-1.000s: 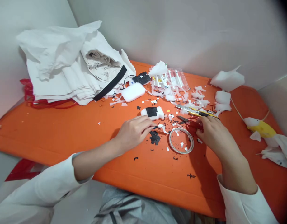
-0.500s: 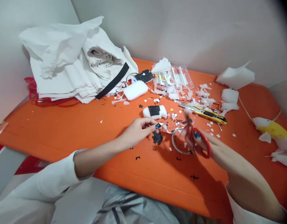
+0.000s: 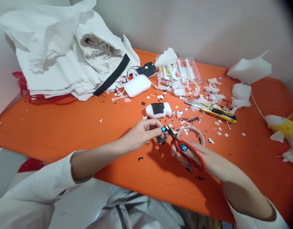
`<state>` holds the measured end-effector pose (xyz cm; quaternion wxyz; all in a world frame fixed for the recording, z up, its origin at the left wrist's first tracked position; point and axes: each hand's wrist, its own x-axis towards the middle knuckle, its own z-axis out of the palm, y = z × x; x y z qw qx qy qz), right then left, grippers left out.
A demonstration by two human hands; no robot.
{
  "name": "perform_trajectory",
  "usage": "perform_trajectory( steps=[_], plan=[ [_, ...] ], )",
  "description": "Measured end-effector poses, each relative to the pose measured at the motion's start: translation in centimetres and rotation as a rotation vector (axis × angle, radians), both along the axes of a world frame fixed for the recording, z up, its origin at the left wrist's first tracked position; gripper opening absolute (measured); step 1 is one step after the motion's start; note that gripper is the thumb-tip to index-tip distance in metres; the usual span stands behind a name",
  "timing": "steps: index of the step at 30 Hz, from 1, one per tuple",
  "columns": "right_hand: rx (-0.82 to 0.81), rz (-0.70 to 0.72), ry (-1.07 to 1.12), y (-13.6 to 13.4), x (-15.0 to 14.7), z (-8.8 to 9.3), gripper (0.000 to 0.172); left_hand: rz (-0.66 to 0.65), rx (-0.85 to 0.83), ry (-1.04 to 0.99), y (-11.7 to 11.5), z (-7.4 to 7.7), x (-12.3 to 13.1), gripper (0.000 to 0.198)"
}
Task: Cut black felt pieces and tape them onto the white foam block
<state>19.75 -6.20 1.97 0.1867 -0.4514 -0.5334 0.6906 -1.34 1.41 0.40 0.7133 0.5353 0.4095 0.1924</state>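
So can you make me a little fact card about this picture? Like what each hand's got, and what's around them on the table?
Left hand: pinching a thin white strip, partly hidden
Right hand: holding red scissors, tips beside the left hand
Closest ring: white tape roll, partly behind the right hand
Behind the left hand: white foam piece with a black patch
Cutter: yellow knife, blade out
Table: orange, with black and white scraps
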Motion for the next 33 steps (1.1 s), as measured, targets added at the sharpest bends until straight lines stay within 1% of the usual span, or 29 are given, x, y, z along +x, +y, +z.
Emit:
perform_trajectory(
  steps=[4,10,17,22,27,33],
  plan=[
    [0.016,0.011,0.014,0.10,-0.16,-0.30,0.028,0.006,-0.025,-0.027,-0.14,0.12,0.01,0.021],
    [-0.071,-0.033,0.041,0.03,-0.44,-0.54,0.032,-0.037,-0.034,-0.035,-0.08,0.03,-0.07,0.020],
    [-0.108,-0.059,0.110,0.11,-0.74,-0.50,0.038,-0.023,-0.046,-0.067,-0.07,-0.26,-0.07,0.020],
    [-0.114,-0.062,0.108,0.11,-0.78,-0.55,0.037,-0.002,-0.090,-0.100,-0.05,-0.25,-0.11,0.024],
    [-0.165,-0.057,0.103,0.05,-0.41,-0.80,0.041,-0.034,-0.102,-0.115,0.09,-0.13,-0.17,0.019],
    [-0.191,-0.047,0.071,0.19,-0.04,-0.76,0.043,-0.028,-0.123,-0.102,0.18,-0.38,-0.17,0.019]
  ],
)
